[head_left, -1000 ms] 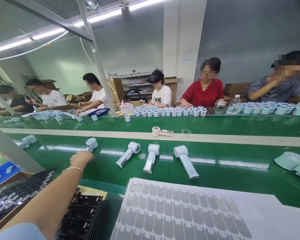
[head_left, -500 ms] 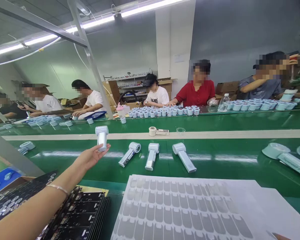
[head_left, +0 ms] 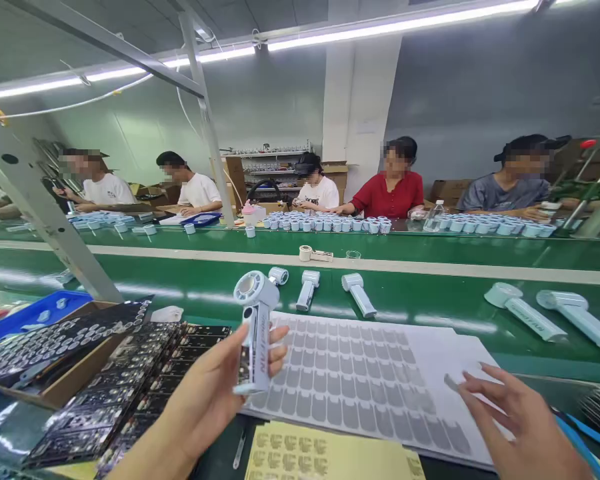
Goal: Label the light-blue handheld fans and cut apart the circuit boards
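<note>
My left hand is wrapped round the handle of a pale blue handheld fan, held upright with its round head at the top. Dark parts and lettering show along the handle. At the right, my right hand pinches a small grey sticker at the fingertips, over the white sheet's right part. Between the hands lies that white sheet of grey stickers, set out in rows. Nearer to me is a yellowish label sheet with printed labels, and tweezers lie beside it.
Several more fans, one of them this handheld fan, lie on the green conveyor belt. Stacked black circuit boards and a blue tray stand at left, near a slanted metal post. Co-workers sit across the belt behind rows of fan heads.
My left hand has brought the fan from above the belt back toward me and to the right. My right hand has come further into view with the grey sticker. The view has shifted.
</note>
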The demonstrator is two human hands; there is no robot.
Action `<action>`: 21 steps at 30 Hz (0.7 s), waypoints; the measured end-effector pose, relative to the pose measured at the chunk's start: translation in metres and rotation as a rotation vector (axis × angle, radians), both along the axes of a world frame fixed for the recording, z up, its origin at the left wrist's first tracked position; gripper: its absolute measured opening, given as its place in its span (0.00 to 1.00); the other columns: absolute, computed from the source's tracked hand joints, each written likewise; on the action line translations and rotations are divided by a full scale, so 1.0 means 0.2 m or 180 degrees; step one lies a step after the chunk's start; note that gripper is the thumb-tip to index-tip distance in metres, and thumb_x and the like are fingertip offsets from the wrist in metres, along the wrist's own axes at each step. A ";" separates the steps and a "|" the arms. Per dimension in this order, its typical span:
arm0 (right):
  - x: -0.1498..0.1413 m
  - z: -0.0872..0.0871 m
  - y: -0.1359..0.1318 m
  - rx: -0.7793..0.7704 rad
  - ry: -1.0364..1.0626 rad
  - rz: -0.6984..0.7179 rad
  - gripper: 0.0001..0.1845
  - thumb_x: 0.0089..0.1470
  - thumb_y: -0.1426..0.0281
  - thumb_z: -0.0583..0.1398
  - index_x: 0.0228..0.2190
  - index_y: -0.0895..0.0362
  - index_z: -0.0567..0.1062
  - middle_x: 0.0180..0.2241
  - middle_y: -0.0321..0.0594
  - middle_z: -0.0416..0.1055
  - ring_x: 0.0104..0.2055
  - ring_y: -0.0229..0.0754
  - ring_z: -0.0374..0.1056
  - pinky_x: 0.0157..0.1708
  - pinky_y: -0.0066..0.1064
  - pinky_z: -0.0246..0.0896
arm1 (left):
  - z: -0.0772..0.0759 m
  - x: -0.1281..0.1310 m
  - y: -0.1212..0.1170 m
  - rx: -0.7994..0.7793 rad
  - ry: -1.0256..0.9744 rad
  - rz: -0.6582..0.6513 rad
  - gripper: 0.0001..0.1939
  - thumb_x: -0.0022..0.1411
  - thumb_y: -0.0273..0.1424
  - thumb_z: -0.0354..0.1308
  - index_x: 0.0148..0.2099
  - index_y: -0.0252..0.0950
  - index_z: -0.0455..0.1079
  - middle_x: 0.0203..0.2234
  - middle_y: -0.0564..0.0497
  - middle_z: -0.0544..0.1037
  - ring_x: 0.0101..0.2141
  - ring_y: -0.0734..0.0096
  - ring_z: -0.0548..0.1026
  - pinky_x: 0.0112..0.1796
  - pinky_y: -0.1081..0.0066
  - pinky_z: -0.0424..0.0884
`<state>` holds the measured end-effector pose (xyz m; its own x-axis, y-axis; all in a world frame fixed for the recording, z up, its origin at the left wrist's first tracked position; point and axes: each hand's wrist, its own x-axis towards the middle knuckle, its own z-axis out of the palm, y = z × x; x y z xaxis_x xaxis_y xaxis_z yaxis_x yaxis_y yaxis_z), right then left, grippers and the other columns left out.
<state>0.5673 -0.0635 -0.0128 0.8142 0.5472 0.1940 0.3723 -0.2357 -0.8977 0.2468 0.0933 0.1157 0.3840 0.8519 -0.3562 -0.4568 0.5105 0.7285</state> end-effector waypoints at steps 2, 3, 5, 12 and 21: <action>-0.22 0.11 0.01 0.0264 0.0150 0.0243 0.33 0.47 0.44 0.64 0.49 0.49 0.71 0.43 0.43 0.79 0.48 0.57 0.78 0.43 0.41 0.76 | -0.06 0.04 -0.09 -0.0043 0.0043 0.0132 0.13 0.62 0.28 0.61 0.46 0.22 0.78 0.43 0.31 0.81 0.37 0.57 0.82 0.41 0.63 0.80; -0.34 0.15 0.01 0.0493 0.0398 0.0549 0.31 0.50 0.46 0.64 0.50 0.49 0.70 0.40 0.41 0.78 0.51 0.55 0.76 0.45 0.38 0.75 | -0.09 0.06 -0.13 0.0002 0.0003 0.0175 0.12 0.61 0.26 0.63 0.46 0.23 0.78 0.41 0.33 0.82 0.36 0.59 0.82 0.41 0.64 0.80; -0.56 0.22 0.01 0.0928 0.0929 0.1157 0.29 0.50 0.47 0.66 0.47 0.49 0.70 0.30 0.37 0.76 0.54 0.54 0.74 0.45 0.35 0.74 | -0.12 0.09 -0.20 0.0007 -0.0144 0.0258 0.14 0.59 0.23 0.64 0.49 0.26 0.77 0.33 0.41 0.81 0.30 0.66 0.80 0.36 0.68 0.80; -0.88 0.32 0.01 0.1111 0.1788 0.2121 0.30 0.43 0.59 0.73 0.46 0.51 0.70 0.24 0.34 0.77 0.58 0.54 0.71 0.54 0.41 0.66 | -0.10 0.19 -0.33 -0.0901 -0.0881 0.0397 0.09 0.70 0.22 0.49 0.44 0.25 0.70 0.25 0.50 0.71 0.18 0.82 0.68 0.17 0.83 0.69; -0.96 0.42 0.07 0.0918 0.2149 0.2064 0.26 0.41 0.71 0.68 0.44 0.53 0.69 0.25 0.34 0.79 0.58 0.52 0.71 0.56 0.42 0.64 | -0.09 0.24 -0.35 -0.1524 -0.0855 0.0706 0.11 0.71 0.25 0.49 0.37 0.24 0.69 0.25 0.47 0.73 0.17 0.80 0.73 0.20 0.82 0.74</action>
<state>0.3746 -0.0502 0.0705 0.3613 0.9324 -0.0056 -0.2609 0.0954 -0.9606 0.2948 0.0239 0.0978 0.3451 0.6905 -0.6358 -0.7266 0.6253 0.2847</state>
